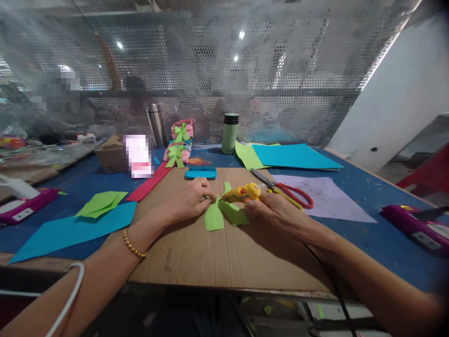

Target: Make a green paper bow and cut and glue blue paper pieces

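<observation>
On a brown cardboard sheet lies a light green paper bow with its tails spread toward me. My left hand is at the bow's left side, its fingers curled and pinching the paper near the knot. My right hand is wrapped around a yellow hot glue gun, whose nozzle points left at the bow's middle. A black cord trails from under my right wrist. Scissors with red and yellow handles lie just beyond my right hand. Behind the bow sits a folded blue paper piece.
Blue and green sheets and a lilac sheet lie right; blue, green and red paper left. Pink baskets with green bows, a green tumbler and a steel flask stand behind. Purple power strips flank me.
</observation>
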Motion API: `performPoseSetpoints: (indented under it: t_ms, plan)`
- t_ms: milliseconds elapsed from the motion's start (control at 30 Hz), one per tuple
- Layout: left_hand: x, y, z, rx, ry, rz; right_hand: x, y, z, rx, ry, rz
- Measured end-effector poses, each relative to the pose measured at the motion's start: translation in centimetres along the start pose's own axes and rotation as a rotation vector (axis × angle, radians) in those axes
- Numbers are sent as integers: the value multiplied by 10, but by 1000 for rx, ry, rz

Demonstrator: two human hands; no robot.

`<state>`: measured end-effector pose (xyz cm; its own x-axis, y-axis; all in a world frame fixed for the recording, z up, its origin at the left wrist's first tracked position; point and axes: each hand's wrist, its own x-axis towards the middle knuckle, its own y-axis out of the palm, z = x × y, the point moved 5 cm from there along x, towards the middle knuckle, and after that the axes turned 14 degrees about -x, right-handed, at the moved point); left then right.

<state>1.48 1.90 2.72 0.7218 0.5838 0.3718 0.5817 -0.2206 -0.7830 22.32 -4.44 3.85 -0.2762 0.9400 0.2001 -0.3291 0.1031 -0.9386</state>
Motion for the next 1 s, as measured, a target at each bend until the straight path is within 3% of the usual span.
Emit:
performPoseSetpoints:
  t_ms: [533, 800, 1000]
  plan:
    - [0, -1, -3, 9, -22, 16, 2, -2, -3, -27, 33, 3]
    - [-1, -3, -7, -20, -19, 3, -1, 2, -4, -68, 58, 71]
    - [0, -2, -5, -12, -25, 6, 2, 1, -11, -38, 31, 30]
